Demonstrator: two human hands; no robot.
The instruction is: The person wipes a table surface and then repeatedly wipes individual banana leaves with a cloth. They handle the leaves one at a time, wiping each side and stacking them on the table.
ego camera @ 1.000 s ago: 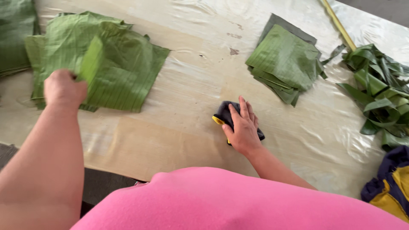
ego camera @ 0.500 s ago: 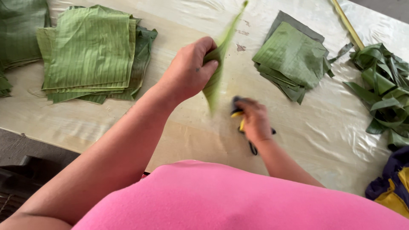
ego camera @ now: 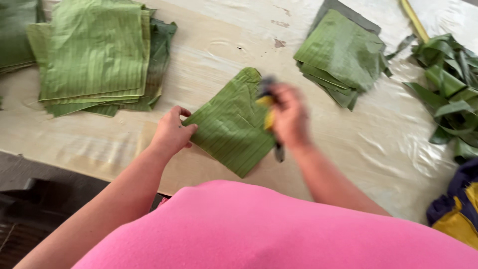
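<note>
Looking down from head height, a pink shirt [ego camera: 279, 229] is seen filling the bottom of the view. Just beyond it, a single square of green leaf [ego camera: 230, 124] is laid flat on the pale counter [ego camera: 348, 149], turned so that one corner points toward the person. The leaf's left corner is pinned by the left hand [ego camera: 171, 133], whose fingers are curled down onto its edge. The right hand [ego camera: 290, 117], blurred, is closed around a dark cloth with a yellow patch [ego camera: 268, 99], which is held over the leaf's right edge; whether the cloth touches the leaf cannot be told. The two hands are kept apart, with the leaf between them.

Farther back on the left, a stack of leaf squares [ego camera: 94, 55] is piled on the counter, well apart from the single leaf. Farther back on the right, a smaller, darker stack of folded leaves [ego camera: 343, 55] is seen. At the far right edge, a heap of leaf strips [ego camera: 448, 84] is gathered, and a blue and yellow cloth [ego camera: 455, 214] is seen at the lower right corner.
</note>
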